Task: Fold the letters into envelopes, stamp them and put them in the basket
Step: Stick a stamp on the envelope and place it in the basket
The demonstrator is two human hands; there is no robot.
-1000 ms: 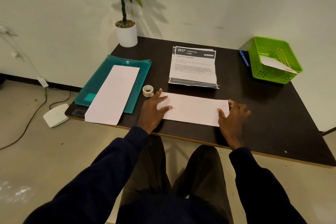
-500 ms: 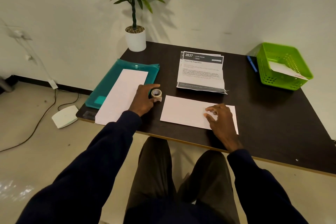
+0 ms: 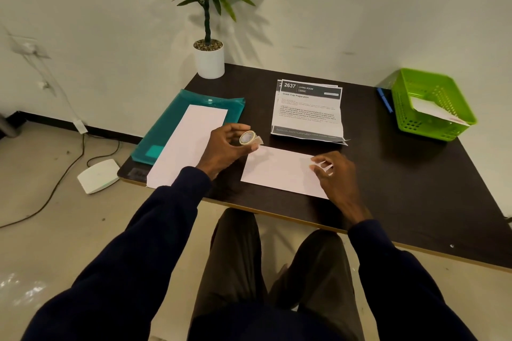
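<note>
A white envelope (image 3: 279, 170) lies flat near the front edge of the dark table (image 3: 415, 174). My left hand (image 3: 224, 149) holds a small roll of tape (image 3: 247, 137) lifted just above the envelope's left end, a short strip hanging from it. My right hand (image 3: 336, 173) rests on the envelope's right end, fingers slightly curled. Behind the envelope lies a stack of printed letters (image 3: 307, 111). At the far right stands the green basket (image 3: 432, 104) with a white envelope (image 3: 435, 112) inside.
A teal plastic folder (image 3: 177, 122) lies at the left with a long white envelope (image 3: 185, 144) on top. A potted plant (image 3: 209, 59) stands at the back corner. A blue pen (image 3: 385, 99) lies beside the basket. Cables and a white device (image 3: 98, 176) lie on the floor.
My left hand left the envelope, took hold of the tape roll beside it and lifted it off the table. My right hand slid inward along the envelope's right end.
</note>
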